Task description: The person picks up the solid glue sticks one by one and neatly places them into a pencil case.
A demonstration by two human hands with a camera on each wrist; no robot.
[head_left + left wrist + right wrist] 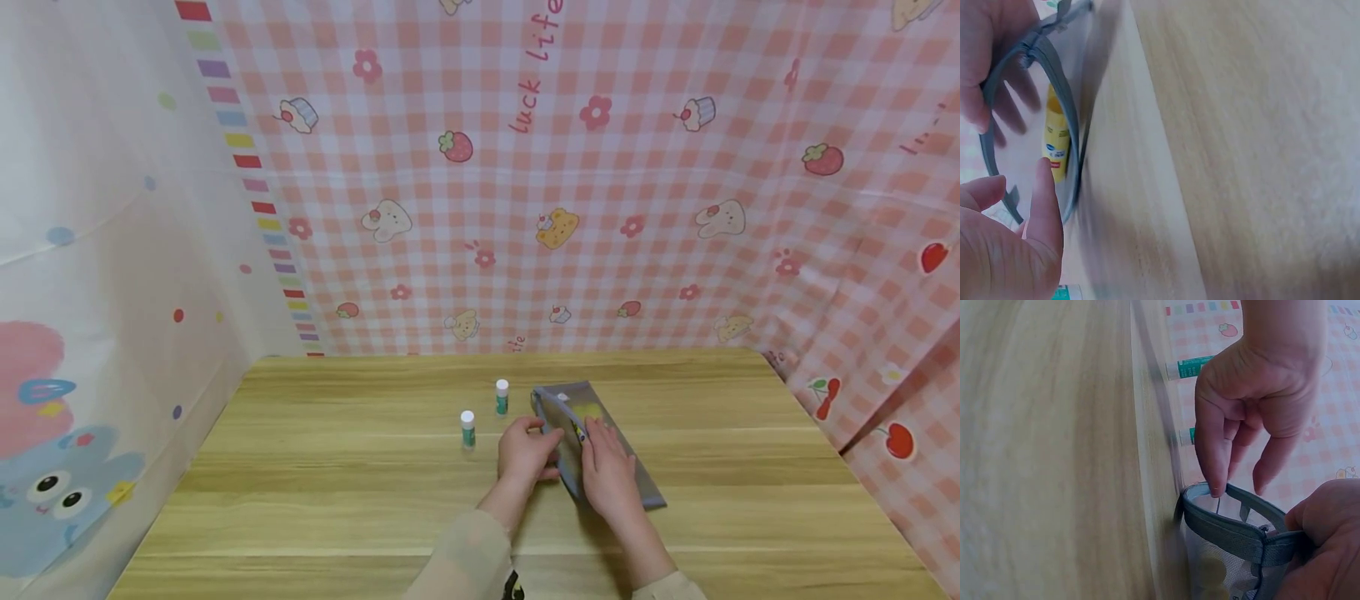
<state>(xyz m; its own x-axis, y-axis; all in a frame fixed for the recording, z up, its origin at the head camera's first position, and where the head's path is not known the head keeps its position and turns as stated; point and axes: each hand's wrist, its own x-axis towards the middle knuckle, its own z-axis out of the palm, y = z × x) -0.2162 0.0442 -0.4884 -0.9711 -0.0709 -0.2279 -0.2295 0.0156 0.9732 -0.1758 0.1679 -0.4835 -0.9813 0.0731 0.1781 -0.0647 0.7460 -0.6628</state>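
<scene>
Beige sleeves [467, 554] cover your forearms at the near side of the wooden table [315, 475]. Your right hand [609, 471] grips the grey zip pouch [575, 395] by its upper rim, thumb on one side and fingers on the other. Your left hand [525, 452] is at the pouch's mouth, its fingers loose; the index finger reaches just inside the opening, while the thumb is set apart from it, against the rim.

You have the pouch lying right of the middle of the table, its zip side gaping toward your left hand. Within it, the left wrist view shows a yellow glue stick [1056, 140], with blue and red marks on its label.

To the left of the pouch, two green tubes with white caps stand upright, well apart from its mouth: the nearer tube [468, 431] and, behind it and to its right, the farther tube [502, 398]. Beyond the table's far edge hangs a pink checked cloth [510, 187] printed with strawberries, flowers and cupcakes.
</scene>
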